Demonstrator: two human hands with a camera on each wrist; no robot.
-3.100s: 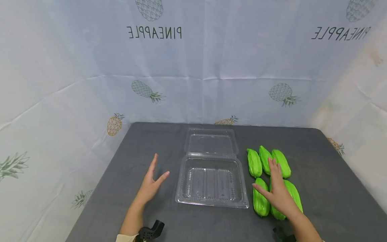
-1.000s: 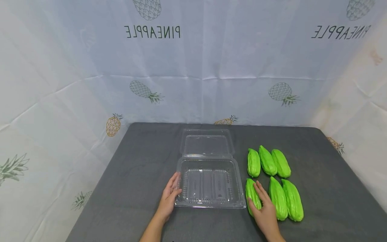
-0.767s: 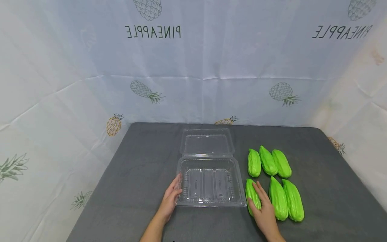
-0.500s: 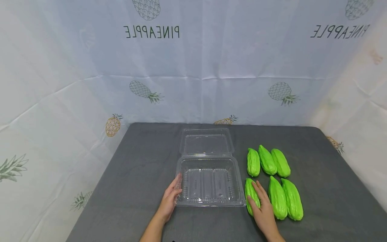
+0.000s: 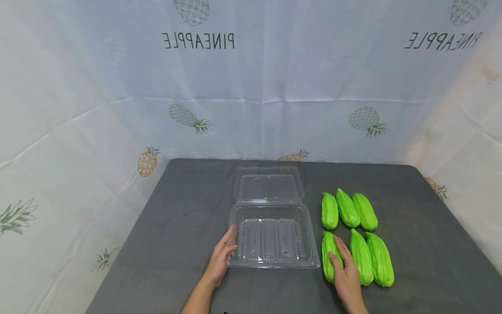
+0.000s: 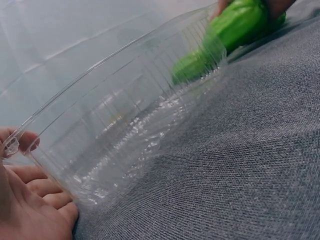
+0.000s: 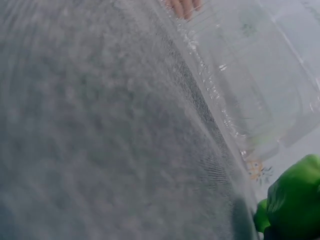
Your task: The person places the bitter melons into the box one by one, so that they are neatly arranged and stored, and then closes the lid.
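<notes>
A clear plastic clamshell container [image 5: 270, 240] lies with its lid [image 5: 269, 185] folded back, nothing inside. My left hand [image 5: 216, 261] holds its left rim; in the left wrist view the thumb [image 6: 31, 141] is at the rim and the other fingers lie under it, against the wall. My right hand [image 5: 347, 279] grips a long, ridged green vegetable [image 5: 328, 248] just right of the container, thumb on top and fingers along its right side. In the right wrist view this vegetable [image 7: 297, 200] fills the lower right corner, and the gripping fingers are hardly visible.
Two more green vegetables [image 5: 361, 259] lie right of my right hand, with a row of three [image 5: 347, 209] behind. Everything sits on a grey cloth-covered table [image 5: 188, 205]. A white pineapple-print curtain [image 5: 259, 78] hangs along the back and sides.
Both hands came down from mid-air, the left to the container, which shifted slightly left, the right to the front vegetable. In the last half second, right hand and vegetable moved slightly right.
</notes>
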